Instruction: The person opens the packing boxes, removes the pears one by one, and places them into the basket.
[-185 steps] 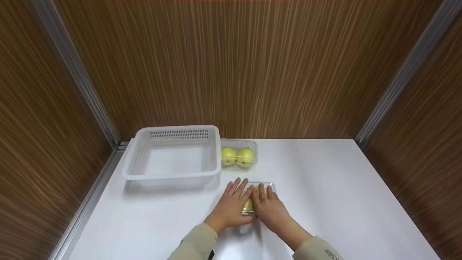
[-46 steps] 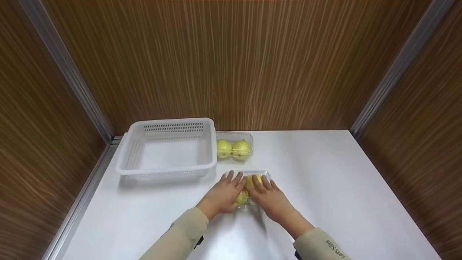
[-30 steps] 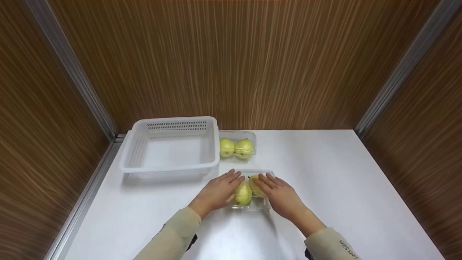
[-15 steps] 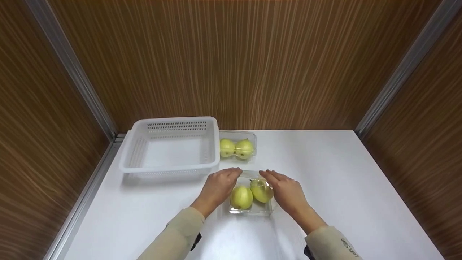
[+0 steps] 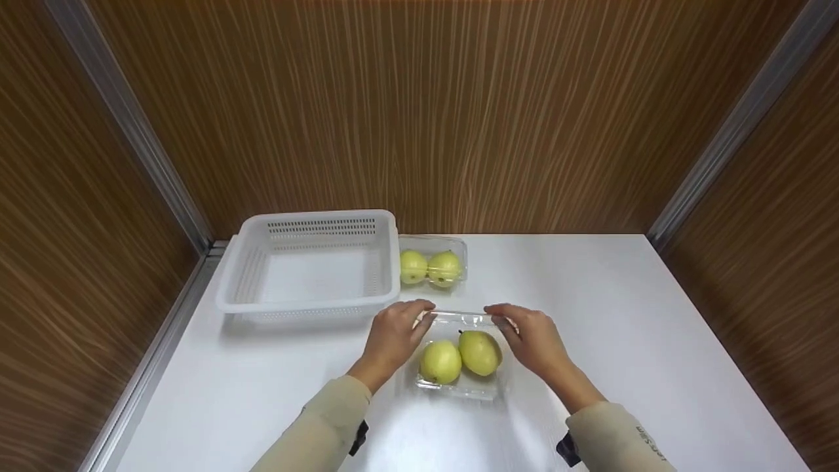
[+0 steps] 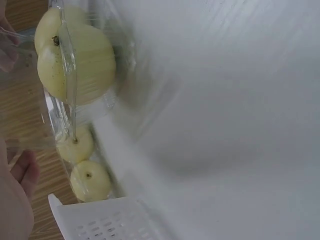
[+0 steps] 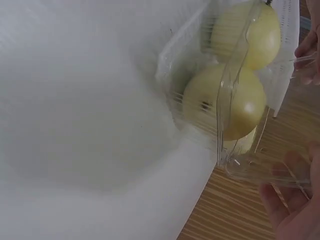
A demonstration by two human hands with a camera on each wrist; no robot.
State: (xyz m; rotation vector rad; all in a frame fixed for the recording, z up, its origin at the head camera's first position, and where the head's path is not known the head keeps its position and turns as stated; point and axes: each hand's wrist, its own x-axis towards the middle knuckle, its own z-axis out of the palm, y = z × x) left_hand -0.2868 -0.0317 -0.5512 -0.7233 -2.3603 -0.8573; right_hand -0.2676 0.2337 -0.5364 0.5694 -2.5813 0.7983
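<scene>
A clear plastic clamshell box rests on the table in front of the person, holding two yellow-green pears, a left pear and a right pear. Its hinged lid stands raised at the far side. The left hand pinches the lid's left corner between thumb and fingers; the right hand pinches its right corner. In the right wrist view, fingers show at the lid's edge, and a pear sits in the open tray. The left wrist view shows a pear behind the clear wall.
A white perforated plastic basket stands at the back left of the white table. Right beside it lies another clear box with two pears. Brown wood-grain panels enclose the back and sides.
Both hands first lay over the box top. They have since spread apart to the lid's corners, and the lid has swung up, leaving the pears uncovered. The basket and back box stayed put.
</scene>
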